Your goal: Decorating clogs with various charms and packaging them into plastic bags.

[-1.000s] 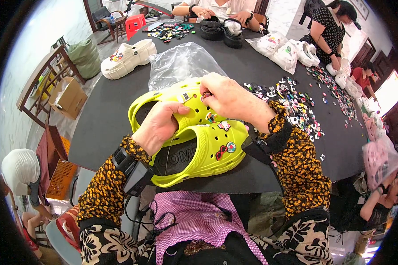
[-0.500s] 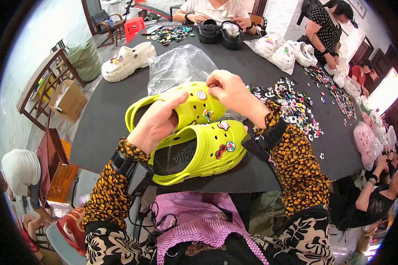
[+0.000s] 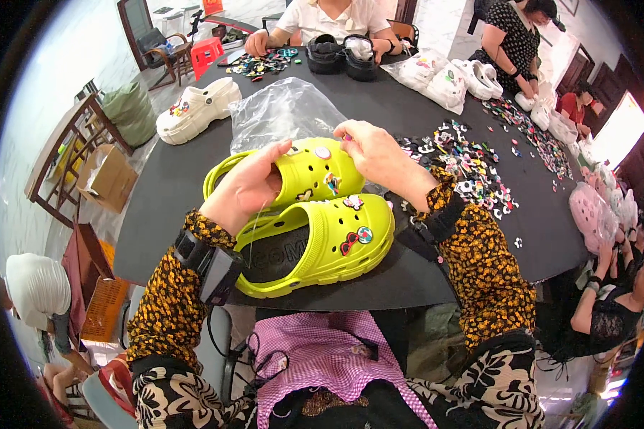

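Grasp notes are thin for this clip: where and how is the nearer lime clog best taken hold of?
The nearer lime clog is probably best pinched by the near side of its foot opening's rim, coming from the near left. The opening faces up, charms sit on the rightward-pointing toe, and the farther lime clog crowds the far side.

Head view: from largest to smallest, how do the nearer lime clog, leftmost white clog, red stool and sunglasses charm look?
nearer lime clog (closest to camera)
leftmost white clog
red stool
sunglasses charm
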`<act>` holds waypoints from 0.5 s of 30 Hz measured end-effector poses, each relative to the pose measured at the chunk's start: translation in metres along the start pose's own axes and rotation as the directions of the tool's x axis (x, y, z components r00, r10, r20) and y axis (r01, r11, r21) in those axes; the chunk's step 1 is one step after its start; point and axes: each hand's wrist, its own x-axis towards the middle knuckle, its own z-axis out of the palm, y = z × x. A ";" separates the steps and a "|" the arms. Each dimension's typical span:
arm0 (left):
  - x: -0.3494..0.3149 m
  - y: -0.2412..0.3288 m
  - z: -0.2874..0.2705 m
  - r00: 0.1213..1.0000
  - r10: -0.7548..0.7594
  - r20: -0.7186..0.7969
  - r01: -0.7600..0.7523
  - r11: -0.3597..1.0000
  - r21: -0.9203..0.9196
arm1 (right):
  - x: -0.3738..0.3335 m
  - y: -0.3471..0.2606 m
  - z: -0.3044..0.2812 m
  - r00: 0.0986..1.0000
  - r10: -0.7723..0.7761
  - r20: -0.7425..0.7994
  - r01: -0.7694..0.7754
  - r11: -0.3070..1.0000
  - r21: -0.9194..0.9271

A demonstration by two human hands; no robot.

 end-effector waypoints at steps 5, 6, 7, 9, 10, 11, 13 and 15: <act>0.008 0.011 -0.012 0.991 -0.106 0.079 0.099 0.991 0.089 | -0.006 -0.001 -0.005 0.981 -0.128 0.145 0.144 0.983 -0.110; 0.007 0.012 -0.015 0.995 -0.082 0.049 0.075 0.988 0.132 | -0.006 -0.003 -0.005 0.981 -0.114 0.160 0.136 0.981 -0.136; 0.005 0.012 -0.011 0.998 -0.062 0.022 0.057 0.983 0.176 | -0.006 -0.002 -0.004 0.980 -0.094 0.174 0.123 0.979 -0.162; -0.003 0.010 -0.005 1.000 -0.023 0.018 0.019 0.981 0.195 | -0.008 0.004 -0.002 0.980 -0.074 0.187 0.106 0.980 -0.166; -0.006 0.010 -0.003 1.000 0.023 0.011 -0.025 0.977 0.213 | -0.008 0.004 -0.001 0.981 -0.050 0.186 0.078 0.987 -0.143; -0.008 0.013 -0.007 1.000 0.023 0.015 -0.025 0.976 0.218 | -0.009 0.004 -0.001 0.982 -0.026 0.185 0.049 0.992 -0.118; -0.013 0.021 -0.018 0.993 0.047 0.109 -0.102 0.806 0.582 | -0.008 0.004 -0.002 0.981 -0.011 0.195 0.037 0.991 -0.130; -0.018 0.017 -0.016 0.989 0.073 0.131 -0.144 0.704 0.695 | -0.008 0.005 -0.002 0.979 0.004 0.206 0.025 0.990 -0.136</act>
